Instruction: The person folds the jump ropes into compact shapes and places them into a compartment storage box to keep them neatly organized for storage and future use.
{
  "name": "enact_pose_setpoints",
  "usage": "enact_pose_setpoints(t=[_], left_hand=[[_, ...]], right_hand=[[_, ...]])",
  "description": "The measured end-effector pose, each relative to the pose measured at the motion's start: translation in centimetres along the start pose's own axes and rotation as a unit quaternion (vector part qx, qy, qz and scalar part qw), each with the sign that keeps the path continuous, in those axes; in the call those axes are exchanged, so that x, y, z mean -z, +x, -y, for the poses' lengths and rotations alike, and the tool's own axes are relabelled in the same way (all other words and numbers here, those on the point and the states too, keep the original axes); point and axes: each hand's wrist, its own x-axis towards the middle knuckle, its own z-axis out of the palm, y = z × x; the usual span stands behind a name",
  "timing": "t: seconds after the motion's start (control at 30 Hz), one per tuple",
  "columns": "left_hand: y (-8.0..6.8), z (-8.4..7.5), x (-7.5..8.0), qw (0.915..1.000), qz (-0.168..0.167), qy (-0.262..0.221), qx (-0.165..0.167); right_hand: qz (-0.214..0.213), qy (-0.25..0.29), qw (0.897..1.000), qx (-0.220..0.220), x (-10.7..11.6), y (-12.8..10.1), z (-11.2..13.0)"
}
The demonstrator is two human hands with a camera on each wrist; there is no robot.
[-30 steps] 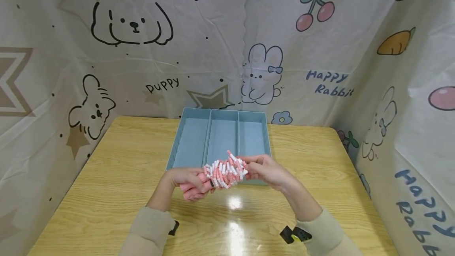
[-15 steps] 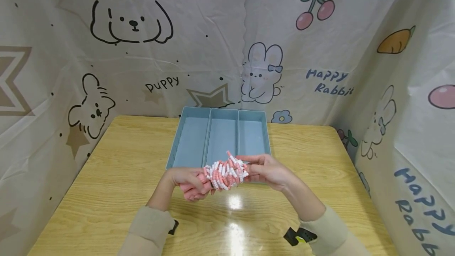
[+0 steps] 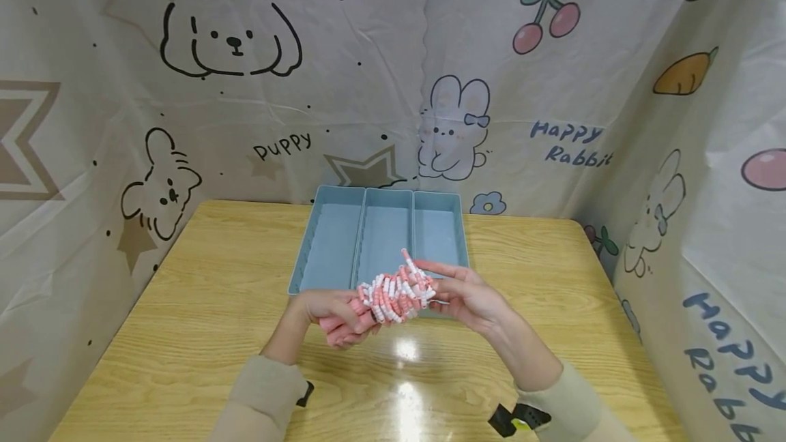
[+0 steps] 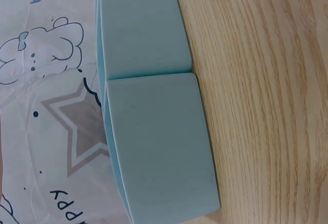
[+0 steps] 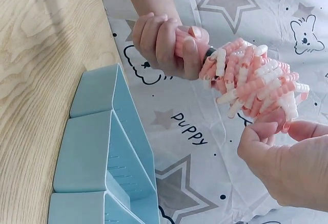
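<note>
A bundled jump rope with pink and white tube beads (image 3: 396,299) is held above the wooden table, in front of the blue tray. My left hand (image 3: 325,307) grips its pink handles (image 3: 345,334), fingers curled round them in the right wrist view. At the other end of the bundle, my right hand (image 3: 473,300) pinches the beads between thumb and fingertips. One short beaded end sticks up from the bundle. The right wrist view shows a black band (image 5: 209,54) where handle meets beads. Neither hand nor rope shows in the left wrist view.
The blue tray (image 3: 352,237), with three long compartments, stands at the back of the wooden table (image 3: 245,251), close to a printed cloth backdrop (image 3: 368,33). More of that cloth hangs along both sides. Its near wall (image 4: 159,142) fills the middle of the left wrist view.
Both hands and the jump rope have shifted slightly right. The rope's beaded end has risen a little, and the right hand's fingers are spread a bit more.
</note>
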Motion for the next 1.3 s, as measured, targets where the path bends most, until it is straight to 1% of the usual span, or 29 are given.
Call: enact_pose_setpoints(t=[0.2, 0.3, 0.4, 0.47, 0.57, 0.67, 0.77, 0.9, 1.17, 1.23, 1.3], left_hand=[[0.0, -0.1, -0.1, 1.0, 0.002, -0.009, -0.001], [0.0, -0.1, 0.1, 0.9999, 0.01, -0.004, -0.011], [0.0, 0.0, 0.3, 0.9997, 0.018, 0.002, -0.019], [0.0, 0.2, 0.4, 0.9994, 0.024, 0.003, -0.024], [0.1, 0.4, 0.4, 0.9992, 0.024, 0.005, -0.033], [0.3, 0.5, 0.4, 0.9987, 0.028, 0.005, -0.043], [0.4, 0.4, 0.3, 0.998, 0.035, 0.001, -0.052], [0.5, 0.3, 0.3, 0.9973, 0.039, -0.011, -0.061], [0.6, 0.7, 0.3, 0.9959, 0.062, -0.028, -0.06], [0.6, 0.8, 0.3, 0.9957, 0.065, -0.026, -0.061], [0.5, 0.9, 0.3, 0.9957, 0.067, -0.025, -0.06]], right_hand=[[0.01, -0.018, 1.0, -0.009, 0.1, 0.2, 0.0], [0.015, -0.03, 0.999, -0.009, -0.1, 0.2, 0.2], [0.011, -0.034, 0.999, -0.01, -0.4, 0.1, 0.2], [0.004, -0.026, 1.0, -0.015, -0.5, 0.0, 0.2], [-0.008, 0.007, 0.999, -0.032, -0.6, -0.1, 0.1], [-0.006, 0.044, 0.998, -0.043, -0.8, -0.3, 0.2], [0.002, 0.048, 0.999, -0.022, -0.8, -0.6, 0.3], [0.02, 0.031, 0.999, 0.015, -0.6, -0.7, 0.5], [0.082, -0.031, 0.996, 0.032, 0.4, -0.4, 0.6], [0.09, -0.037, 0.995, 0.038, 0.4, -0.4, 0.7], [0.088, -0.038, 0.995, 0.038, 0.3, -0.4, 0.8]])
